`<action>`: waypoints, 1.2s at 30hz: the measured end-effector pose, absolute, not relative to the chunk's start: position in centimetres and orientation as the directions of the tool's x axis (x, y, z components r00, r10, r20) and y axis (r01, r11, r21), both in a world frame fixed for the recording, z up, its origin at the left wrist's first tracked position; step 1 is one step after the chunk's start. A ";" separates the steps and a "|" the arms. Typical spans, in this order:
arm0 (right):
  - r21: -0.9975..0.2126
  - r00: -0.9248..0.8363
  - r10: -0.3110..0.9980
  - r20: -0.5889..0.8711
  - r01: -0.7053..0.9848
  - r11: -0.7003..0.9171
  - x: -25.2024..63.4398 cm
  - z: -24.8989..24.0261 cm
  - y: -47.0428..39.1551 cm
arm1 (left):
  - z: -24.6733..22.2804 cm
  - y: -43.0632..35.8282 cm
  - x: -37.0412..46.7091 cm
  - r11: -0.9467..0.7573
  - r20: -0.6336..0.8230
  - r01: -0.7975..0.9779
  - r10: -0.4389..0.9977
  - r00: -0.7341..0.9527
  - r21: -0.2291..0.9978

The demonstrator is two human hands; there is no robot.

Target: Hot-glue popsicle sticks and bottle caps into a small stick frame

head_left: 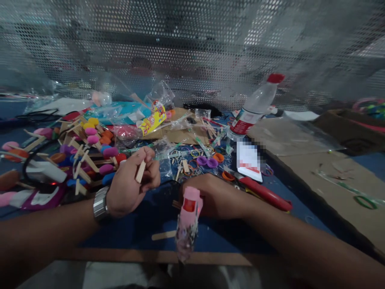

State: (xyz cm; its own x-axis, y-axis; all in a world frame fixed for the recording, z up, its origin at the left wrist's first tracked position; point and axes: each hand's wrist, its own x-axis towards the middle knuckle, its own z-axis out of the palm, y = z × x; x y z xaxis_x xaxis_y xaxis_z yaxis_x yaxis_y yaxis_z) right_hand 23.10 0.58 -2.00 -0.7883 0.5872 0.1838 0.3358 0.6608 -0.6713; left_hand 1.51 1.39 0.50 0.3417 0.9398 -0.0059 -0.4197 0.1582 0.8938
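My left hand (132,180), with a metal-banded watch (101,204) on its wrist, is closed round a small bundle of wooden sticks (140,171). To its right, my right hand (207,192) is bent down behind a pink glue gun (191,200); its fingers are mostly hidden, so its grip cannot be made out. The gun's lower end is wrapped in crumpled, shiny material. A flat wooden stick (164,235) lies on the blue table (135,233) left of the gun. Short stick ends (177,204) show beside my right hand.
Colourful pieces with wooden sticks (87,160) are piled at the left, near a purple-and-white glue gun (45,196). A bottle (255,106), a phone (249,160) and a red-handled tool (266,194) stand or lie at the right. Cardboard (333,176) lies beyond them.
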 end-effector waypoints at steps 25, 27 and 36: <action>-0.989 -0.201 0.980 0.016 -0.146 -0.014 22.6 -2.2 2.0 | 0.0 1.4 1.6 -0.026 0.053 -0.094 0.954 0.296 0.995; -0.978 -0.191 0.981 -0.028 -0.199 -0.067 22.3 -2.0 1.9 | 0.3 1.3 1.6 -0.015 0.031 -0.053 0.949 0.314 0.998; -0.934 -0.275 0.959 -0.070 -0.320 -0.160 22.3 -1.3 1.5 | 0.2 1.2 1.7 0.092 -0.078 -0.022 0.929 0.361 0.995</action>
State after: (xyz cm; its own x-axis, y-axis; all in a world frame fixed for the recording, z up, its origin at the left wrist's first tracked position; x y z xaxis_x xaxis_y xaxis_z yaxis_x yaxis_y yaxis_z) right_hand 22.26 1.48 -1.34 -0.2754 0.9588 -0.0701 -0.3204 -0.1603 -0.9336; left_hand 1.66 1.17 0.25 0.3610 0.9293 -0.0780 -0.0224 0.0922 0.9955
